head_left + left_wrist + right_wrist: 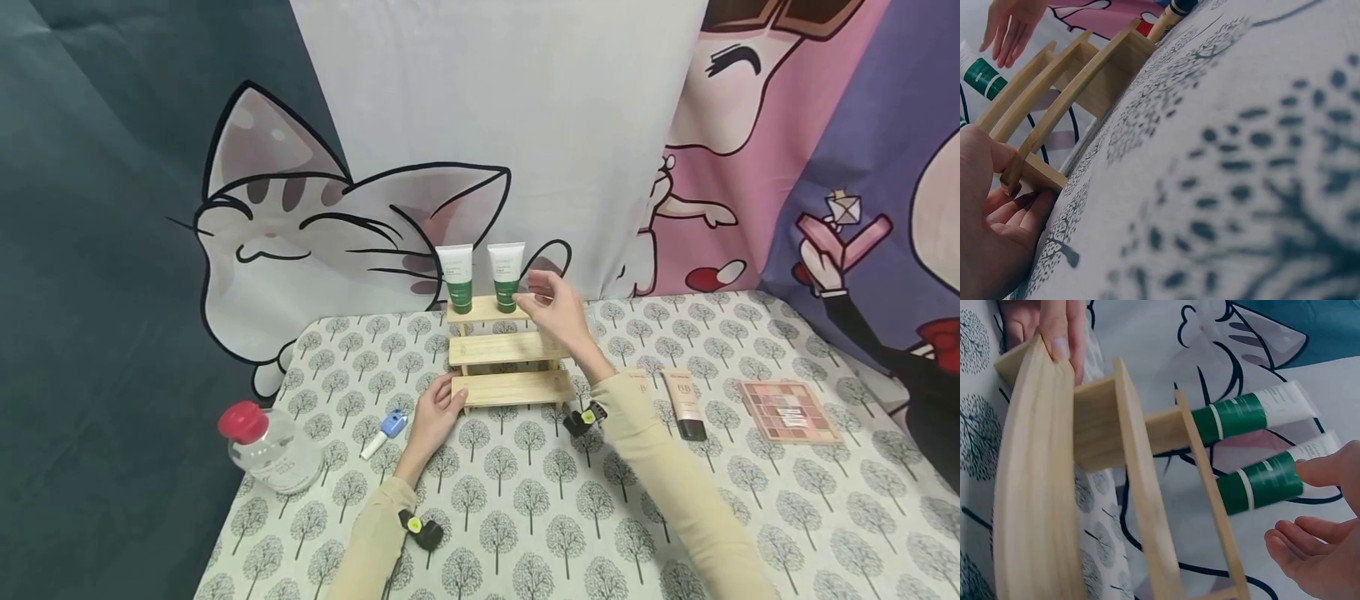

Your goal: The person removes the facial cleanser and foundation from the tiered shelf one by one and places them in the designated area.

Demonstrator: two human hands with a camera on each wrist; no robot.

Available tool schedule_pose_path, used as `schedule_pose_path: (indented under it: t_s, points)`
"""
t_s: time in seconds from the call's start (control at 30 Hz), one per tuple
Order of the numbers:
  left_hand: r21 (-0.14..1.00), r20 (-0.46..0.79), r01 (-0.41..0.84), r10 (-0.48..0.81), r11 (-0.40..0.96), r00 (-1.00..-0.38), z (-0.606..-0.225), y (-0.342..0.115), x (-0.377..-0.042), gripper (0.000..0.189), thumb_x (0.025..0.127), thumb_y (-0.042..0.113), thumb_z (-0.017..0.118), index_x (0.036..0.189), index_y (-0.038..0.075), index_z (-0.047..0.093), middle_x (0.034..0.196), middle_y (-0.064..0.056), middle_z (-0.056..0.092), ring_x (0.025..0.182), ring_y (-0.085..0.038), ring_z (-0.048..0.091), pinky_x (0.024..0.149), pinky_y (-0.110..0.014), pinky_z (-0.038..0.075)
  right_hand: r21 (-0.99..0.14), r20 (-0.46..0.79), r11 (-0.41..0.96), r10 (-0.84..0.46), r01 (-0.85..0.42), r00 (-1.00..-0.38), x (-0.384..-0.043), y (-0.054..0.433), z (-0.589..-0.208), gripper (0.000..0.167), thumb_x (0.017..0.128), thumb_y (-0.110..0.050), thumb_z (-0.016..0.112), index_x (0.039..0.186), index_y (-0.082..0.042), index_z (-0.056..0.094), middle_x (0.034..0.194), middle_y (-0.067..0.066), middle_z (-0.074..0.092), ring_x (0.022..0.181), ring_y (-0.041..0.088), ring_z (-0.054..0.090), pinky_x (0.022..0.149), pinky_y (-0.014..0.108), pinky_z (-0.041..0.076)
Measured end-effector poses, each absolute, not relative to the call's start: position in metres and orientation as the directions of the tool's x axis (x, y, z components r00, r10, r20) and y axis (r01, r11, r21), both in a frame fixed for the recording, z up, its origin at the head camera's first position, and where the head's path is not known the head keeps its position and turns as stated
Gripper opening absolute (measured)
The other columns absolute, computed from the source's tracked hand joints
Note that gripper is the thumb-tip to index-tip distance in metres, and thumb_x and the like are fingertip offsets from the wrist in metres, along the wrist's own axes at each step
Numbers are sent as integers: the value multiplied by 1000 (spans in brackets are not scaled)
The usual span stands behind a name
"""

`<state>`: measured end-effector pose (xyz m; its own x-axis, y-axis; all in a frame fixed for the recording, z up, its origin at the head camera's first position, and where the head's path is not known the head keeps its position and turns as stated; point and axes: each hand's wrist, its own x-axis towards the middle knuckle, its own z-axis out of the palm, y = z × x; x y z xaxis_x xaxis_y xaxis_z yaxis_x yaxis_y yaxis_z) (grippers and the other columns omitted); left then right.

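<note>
- Wooden rack (513, 389), with three tiers stepping up toward the backdrop, stands on the tree-patterned cloth (532, 550), a little toward five o'clock from the middle of the head view.
- Left tube (456, 273), white above and green below, stands on the top tier, at eleven o'clock from the rack's middle.
- Right tube (506, 265), of the same colours, stands on that tier too, at twelve o'clock, apart from its twin.
- Left hand (437, 412), at eight o'clock, pinches the near end of the lowest tier, thumb on top and fingers curled beneath.
- Right hand (555, 312), between one and two o'clock, is well parted, with a gap between thumb and fingers, and has hold of nothing. Its thumb tip overlaps the right tube in the right wrist view; whether they touch, I cannot tell.
- Small blue-and-white item (386, 432) lies at eight o'clock from the rack, near the left hand.
- Clear bottle (283, 462) with a red cap (243, 422) is farther out, between eight and nine.
- BB tube (682, 400) lies between three and four o'clock, beyond the right sleeve (660, 458); another tube (637, 382) beside it is partly hidden.
- Pink palette (791, 412) lies farther off, just past three.
</note>
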<state>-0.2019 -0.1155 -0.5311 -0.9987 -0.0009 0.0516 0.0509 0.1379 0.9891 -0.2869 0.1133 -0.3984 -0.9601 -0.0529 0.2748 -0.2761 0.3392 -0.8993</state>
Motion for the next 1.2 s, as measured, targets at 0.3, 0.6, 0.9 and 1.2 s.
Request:
schedule_pose_path:
  t_s: [0.3,0.6,0.9,1.2]
  points:
    - [991,57,57,-1,125,-998,-534,-116,-202,46,98,8,64,140,-5,52,139,-30,58,130,-42,59,106,-33,54,-907,267,330,-26,-261,-963,-288,92,-406,50,91,-12,75,134,3,55,132,22,65,123,35,64,109,39,55]
    - [992,57,57,7,112,-998,-528,-117,-200,46,98,7,64,140,-6,51,139,-31,57,130,-43,58,107,-33,54,-915,272,317,25,-251,-962,-295,81,-415,50,89,-9,76,133,3,53,129,23,64,119,35,65,106,38,58]
    - [992,48,48,3,117,-999,-532,-116,-201,48,98,10,65,141,-4,51,140,-30,56,130,-42,58,108,-34,53,-898,289,357,39,-256,-957,-299,77,-423,47,90,-6,75,131,3,54,126,24,67,117,36,67,105,38,58]
    - [990,37,36,-6,134,-999,-531,-116,-200,48,98,9,65,141,-3,51,141,-30,56,131,-41,58,109,-36,53,-906,305,321,40,-277,-951,-300,80,-426,47,90,-4,74,131,3,54,124,23,67,114,36,67,105,39,58]
